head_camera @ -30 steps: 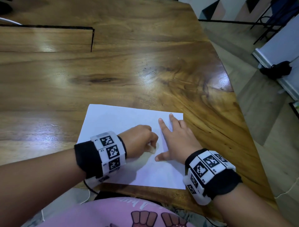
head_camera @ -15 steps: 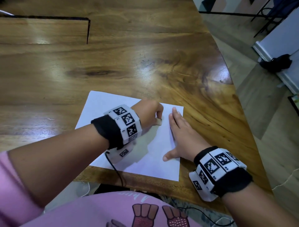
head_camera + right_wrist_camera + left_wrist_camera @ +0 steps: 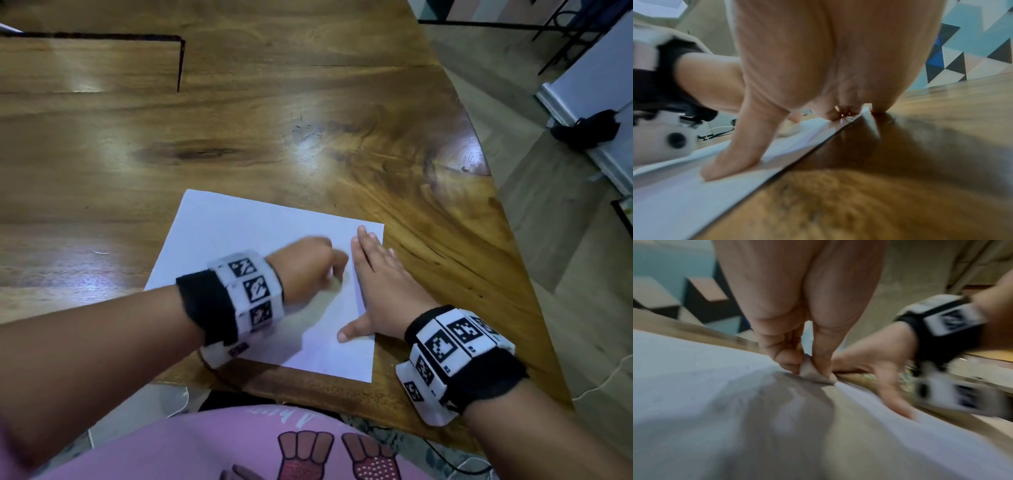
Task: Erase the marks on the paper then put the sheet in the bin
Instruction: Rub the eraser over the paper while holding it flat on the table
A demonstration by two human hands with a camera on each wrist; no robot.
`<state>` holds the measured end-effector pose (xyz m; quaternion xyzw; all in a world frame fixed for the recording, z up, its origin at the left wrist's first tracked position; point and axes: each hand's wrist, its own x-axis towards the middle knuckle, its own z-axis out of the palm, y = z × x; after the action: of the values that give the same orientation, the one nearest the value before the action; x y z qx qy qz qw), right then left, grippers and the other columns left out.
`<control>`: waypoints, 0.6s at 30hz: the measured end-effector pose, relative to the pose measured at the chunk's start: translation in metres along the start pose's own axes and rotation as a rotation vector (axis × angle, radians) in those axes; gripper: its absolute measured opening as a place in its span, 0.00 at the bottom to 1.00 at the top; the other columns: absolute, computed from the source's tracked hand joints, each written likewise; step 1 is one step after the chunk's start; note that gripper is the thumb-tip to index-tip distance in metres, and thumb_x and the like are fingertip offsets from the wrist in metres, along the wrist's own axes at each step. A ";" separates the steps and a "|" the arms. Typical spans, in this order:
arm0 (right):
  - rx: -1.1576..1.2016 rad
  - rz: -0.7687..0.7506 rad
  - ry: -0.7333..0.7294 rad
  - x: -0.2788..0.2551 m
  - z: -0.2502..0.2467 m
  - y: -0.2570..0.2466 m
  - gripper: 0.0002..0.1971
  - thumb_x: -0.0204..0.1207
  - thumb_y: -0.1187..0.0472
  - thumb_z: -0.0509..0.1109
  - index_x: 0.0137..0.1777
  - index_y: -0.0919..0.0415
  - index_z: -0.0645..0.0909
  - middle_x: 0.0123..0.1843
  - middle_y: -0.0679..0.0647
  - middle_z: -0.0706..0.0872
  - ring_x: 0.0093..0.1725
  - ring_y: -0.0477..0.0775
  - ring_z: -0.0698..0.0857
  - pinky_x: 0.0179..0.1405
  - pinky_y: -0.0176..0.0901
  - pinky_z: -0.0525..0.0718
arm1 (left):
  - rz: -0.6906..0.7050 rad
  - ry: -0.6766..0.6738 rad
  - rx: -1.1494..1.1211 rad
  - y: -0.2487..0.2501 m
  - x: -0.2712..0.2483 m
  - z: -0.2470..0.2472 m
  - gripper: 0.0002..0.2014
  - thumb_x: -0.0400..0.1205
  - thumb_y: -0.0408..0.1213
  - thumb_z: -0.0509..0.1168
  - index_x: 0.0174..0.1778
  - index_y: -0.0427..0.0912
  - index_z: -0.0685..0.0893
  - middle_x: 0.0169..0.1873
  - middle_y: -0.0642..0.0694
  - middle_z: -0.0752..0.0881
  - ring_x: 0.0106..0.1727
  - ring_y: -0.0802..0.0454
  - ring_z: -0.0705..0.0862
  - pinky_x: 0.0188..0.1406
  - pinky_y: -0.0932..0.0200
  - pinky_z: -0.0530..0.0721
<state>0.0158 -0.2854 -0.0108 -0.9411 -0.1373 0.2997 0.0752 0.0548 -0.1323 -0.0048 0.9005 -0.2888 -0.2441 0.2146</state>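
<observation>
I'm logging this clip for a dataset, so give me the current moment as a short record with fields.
stage: erasing, sheet not yet binned
left hand: pinches a small eraser and presses it on the paper
right hand: flat, fingers straight, pressing on the sheet's right edge
paper: white sheet lying flat near the table's front edge
table: glossy wood
marks: too blurred to tell
bin: not in view

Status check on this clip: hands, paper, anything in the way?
Left hand pinches eraser on paper. Right hand flat, pressing the sheet's right edge. No bin in view. Nothing in the way.
</observation>
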 end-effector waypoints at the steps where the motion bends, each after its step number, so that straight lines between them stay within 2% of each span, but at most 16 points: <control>1: 0.000 -0.002 0.002 0.000 0.001 0.001 0.73 0.56 0.33 0.78 0.81 0.62 0.26 0.80 0.54 0.20 0.80 0.50 0.26 0.77 0.44 0.30 | -0.039 0.051 -0.009 -0.001 0.007 -0.003 0.07 0.76 0.34 0.64 0.48 0.40 0.83 0.41 0.44 0.75 0.48 0.41 0.80 0.50 0.54 0.77; 3: -0.003 -0.004 0.003 0.001 0.001 0.001 0.73 0.56 0.32 0.77 0.81 0.62 0.26 0.79 0.53 0.20 0.80 0.49 0.25 0.77 0.44 0.30 | -0.050 0.066 0.027 -0.002 0.009 -0.001 0.07 0.77 0.33 0.62 0.49 0.39 0.81 0.43 0.41 0.76 0.49 0.40 0.80 0.49 0.53 0.78; 6: 0.001 0.001 -0.006 0.001 0.001 0.002 0.73 0.56 0.32 0.77 0.81 0.62 0.26 0.79 0.53 0.19 0.80 0.49 0.25 0.77 0.44 0.30 | 0.077 -0.066 0.067 -0.002 -0.022 0.014 0.06 0.76 0.30 0.60 0.44 0.37 0.81 0.43 0.37 0.79 0.44 0.39 0.81 0.46 0.47 0.80; 9: -0.008 0.003 -0.006 0.001 0.001 0.001 0.73 0.56 0.31 0.77 0.80 0.62 0.26 0.79 0.54 0.20 0.80 0.50 0.25 0.77 0.45 0.30 | 0.123 -0.183 0.071 -0.003 -0.049 0.026 0.08 0.76 0.34 0.59 0.45 0.39 0.82 0.44 0.39 0.79 0.45 0.40 0.80 0.46 0.49 0.79; 11: -0.013 0.006 -0.012 0.001 0.001 0.000 0.72 0.57 0.32 0.77 0.80 0.63 0.26 0.80 0.54 0.20 0.80 0.51 0.26 0.78 0.46 0.31 | 0.108 -0.143 0.042 -0.002 -0.041 0.019 0.07 0.77 0.32 0.61 0.46 0.40 0.83 0.45 0.40 0.79 0.46 0.41 0.81 0.48 0.50 0.79; 14: -0.023 0.009 -0.015 0.001 0.000 0.000 0.72 0.57 0.32 0.77 0.81 0.63 0.26 0.80 0.55 0.21 0.80 0.51 0.26 0.78 0.46 0.31 | 0.065 -0.015 0.011 0.001 -0.017 0.006 0.05 0.76 0.31 0.63 0.45 0.38 0.83 0.41 0.44 0.75 0.45 0.40 0.81 0.47 0.51 0.79; 18: -0.028 0.018 -0.024 0.001 -0.001 -0.001 0.72 0.57 0.32 0.77 0.80 0.63 0.26 0.80 0.55 0.20 0.80 0.51 0.26 0.79 0.47 0.32 | 0.056 -0.040 0.027 -0.004 -0.024 0.013 0.06 0.76 0.29 0.62 0.44 0.38 0.83 0.39 0.47 0.73 0.46 0.39 0.81 0.45 0.54 0.77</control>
<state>0.0172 -0.2846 -0.0106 -0.9396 -0.1337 0.3097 0.0577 0.0317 -0.1176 -0.0093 0.8899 -0.3211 -0.2521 0.2034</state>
